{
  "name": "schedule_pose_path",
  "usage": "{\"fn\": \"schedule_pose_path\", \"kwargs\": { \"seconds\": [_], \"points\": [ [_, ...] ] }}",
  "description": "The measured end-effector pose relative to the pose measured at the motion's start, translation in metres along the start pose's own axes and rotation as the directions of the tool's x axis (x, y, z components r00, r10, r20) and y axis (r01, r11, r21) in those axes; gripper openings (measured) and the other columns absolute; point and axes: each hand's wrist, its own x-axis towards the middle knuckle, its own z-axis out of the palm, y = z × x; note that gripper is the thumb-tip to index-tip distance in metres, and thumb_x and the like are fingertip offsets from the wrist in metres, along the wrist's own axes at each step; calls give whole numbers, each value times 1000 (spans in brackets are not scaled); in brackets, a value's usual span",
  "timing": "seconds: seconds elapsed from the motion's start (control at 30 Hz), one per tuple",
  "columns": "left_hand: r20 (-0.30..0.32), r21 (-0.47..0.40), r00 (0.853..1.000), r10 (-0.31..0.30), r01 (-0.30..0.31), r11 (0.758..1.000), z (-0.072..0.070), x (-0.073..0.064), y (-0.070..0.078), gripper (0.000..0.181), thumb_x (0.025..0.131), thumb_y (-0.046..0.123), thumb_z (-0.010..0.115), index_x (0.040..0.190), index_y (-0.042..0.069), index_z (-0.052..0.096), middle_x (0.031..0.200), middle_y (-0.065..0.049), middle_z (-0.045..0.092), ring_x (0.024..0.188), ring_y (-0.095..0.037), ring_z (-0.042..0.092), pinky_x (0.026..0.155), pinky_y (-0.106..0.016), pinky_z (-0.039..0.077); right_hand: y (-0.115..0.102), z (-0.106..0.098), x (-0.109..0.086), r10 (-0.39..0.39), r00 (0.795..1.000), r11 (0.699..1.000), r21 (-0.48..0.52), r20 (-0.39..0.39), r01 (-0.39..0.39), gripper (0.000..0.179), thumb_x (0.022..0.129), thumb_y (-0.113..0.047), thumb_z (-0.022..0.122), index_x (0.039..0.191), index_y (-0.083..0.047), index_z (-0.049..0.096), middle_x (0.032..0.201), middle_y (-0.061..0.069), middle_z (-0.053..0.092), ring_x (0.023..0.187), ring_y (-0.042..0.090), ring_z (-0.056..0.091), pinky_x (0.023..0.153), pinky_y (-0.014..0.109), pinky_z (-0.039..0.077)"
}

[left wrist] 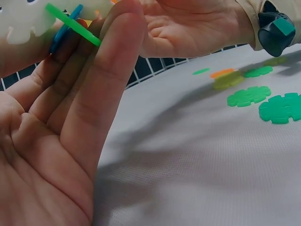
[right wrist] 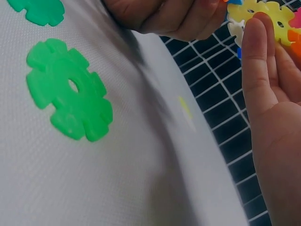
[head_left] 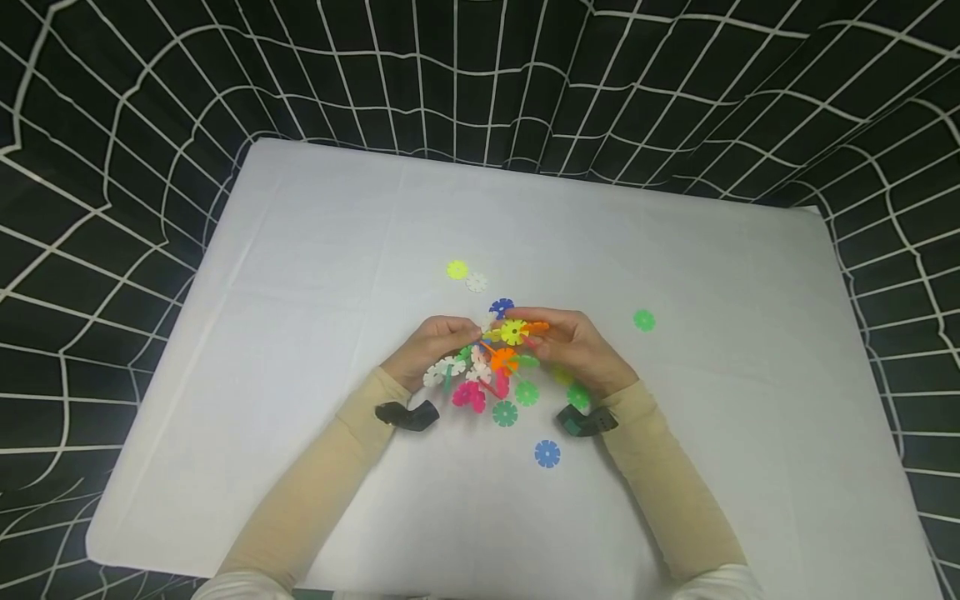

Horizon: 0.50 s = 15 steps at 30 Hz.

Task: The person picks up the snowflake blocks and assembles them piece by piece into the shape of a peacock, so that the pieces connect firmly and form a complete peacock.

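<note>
Both hands hold a cluster of joined plastic snowflake discs [head_left: 504, 360] above the table, in pink, white, orange, yellow, blue and green. My left hand [head_left: 431, 343] grips its left side, thumb on top near the white discs [head_left: 450, 367]. On the other side my right hand [head_left: 579, 343] has thumb and fingers around the part with a yellow disc [head_left: 514, 332] and an orange disc [head_left: 537, 327]. The left wrist view shows a thin green disc [left wrist: 75, 26] against the left hand's fingers. In the right wrist view the yellow disc [right wrist: 256, 10] shows behind the right fingers.
Loose discs lie on the white table [head_left: 337, 233]: a blue one [head_left: 547, 453] in front, green ones [head_left: 506, 413] below the cluster, another green one [head_left: 644, 320] to the right. A yellow disc [head_left: 457, 269] and a white disc [head_left: 476, 282] lie behind. Black grid cloth [head_left: 495, 83] surrounds the table.
</note>
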Motion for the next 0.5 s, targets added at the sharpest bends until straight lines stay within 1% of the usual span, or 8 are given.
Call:
{"fn": "schedule_pose_path", "kwargs": {
  "seconds": [0.13,0.3,0.5],
  "points": [
    [4,-4,1000,-3,3,1000,0,0,0,25,99,17,54,86,21,75,76,10,67,77,-6,59,71,-19,50,0,1,0,-5,1000,1000,17,-3,6,46,94,-14,70,139,-9,60,143,2,61,130,19,59,107,37,53],
    [9,-17,1000,-3,3,1000,0,0,1,25,99,16,54,87,22,75,78,10,68,79,-6,61,73,-20,51,0,2,1,-14,1000,1000,23,-3,14,45,96,-7,65,140,-9,60,142,1,62,130,18,59,107,37,52],
    [-9,-1,1000,-7,7,1000,-1,0,1,24,98,17,55,86,21,75,78,10,68,82,-7,60,79,-22,50,-1,2,1,-27,1000,1000,17,6,27,45,97,-10,66,141,-7,58,143,3,61,131,18,59,108,36,51]
  ]
}}
